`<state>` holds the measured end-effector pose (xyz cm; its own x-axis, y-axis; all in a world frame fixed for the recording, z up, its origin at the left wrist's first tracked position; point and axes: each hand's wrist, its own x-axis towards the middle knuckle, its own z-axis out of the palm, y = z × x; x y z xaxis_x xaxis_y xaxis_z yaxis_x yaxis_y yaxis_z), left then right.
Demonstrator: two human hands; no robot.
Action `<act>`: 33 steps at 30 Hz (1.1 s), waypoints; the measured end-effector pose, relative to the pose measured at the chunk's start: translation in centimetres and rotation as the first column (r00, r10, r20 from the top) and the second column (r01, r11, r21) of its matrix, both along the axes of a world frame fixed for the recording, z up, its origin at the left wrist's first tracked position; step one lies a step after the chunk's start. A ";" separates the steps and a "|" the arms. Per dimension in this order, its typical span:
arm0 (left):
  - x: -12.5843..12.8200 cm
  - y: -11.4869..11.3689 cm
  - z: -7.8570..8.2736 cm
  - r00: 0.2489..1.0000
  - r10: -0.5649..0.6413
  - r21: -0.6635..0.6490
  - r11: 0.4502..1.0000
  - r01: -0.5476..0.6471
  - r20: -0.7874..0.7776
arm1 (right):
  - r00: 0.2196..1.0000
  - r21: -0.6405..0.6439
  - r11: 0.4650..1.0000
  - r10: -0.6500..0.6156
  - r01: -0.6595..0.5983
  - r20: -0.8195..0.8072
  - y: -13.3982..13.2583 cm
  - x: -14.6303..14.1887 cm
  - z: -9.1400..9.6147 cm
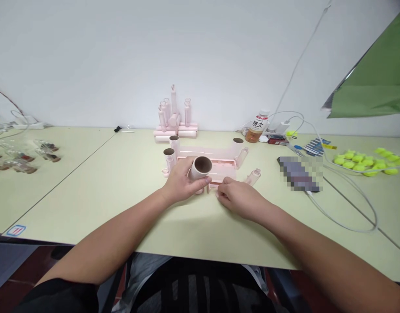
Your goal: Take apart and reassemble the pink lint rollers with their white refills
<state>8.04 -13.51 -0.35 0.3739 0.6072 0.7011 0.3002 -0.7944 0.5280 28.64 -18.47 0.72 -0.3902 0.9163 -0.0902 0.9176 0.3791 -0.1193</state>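
My left hand (180, 180) grips a pale pink roll (200, 168) with a brown cardboard core, its open end facing me. My right hand (240, 198) rests on the table with its fingertips touching the near edge of a pink tray-like holder (223, 165); whether it pinches anything is hidden. More rolls stand upright at the holder's corners: two at its left (172, 150) and one at its right (238, 146). A small clear pink handle piece (253, 176) lies just right of my right hand.
A stack of pink roller parts (175, 119) stands at the back by the wall. A drink bottle (257, 126), chargers and cables (343, 204), a blurred dark device (299, 174) and yellow-green balls (365, 163) lie at the right. Small glass bottles (20, 158) sit far left.
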 end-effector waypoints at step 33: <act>0.6 0.2 1.1 0.950 0.208 -0.006 0.977 -0.215 -0.231 | 0.679 0.168 0.710 0.703 -0.683 -0.212 -5.8 -4.5 -3.0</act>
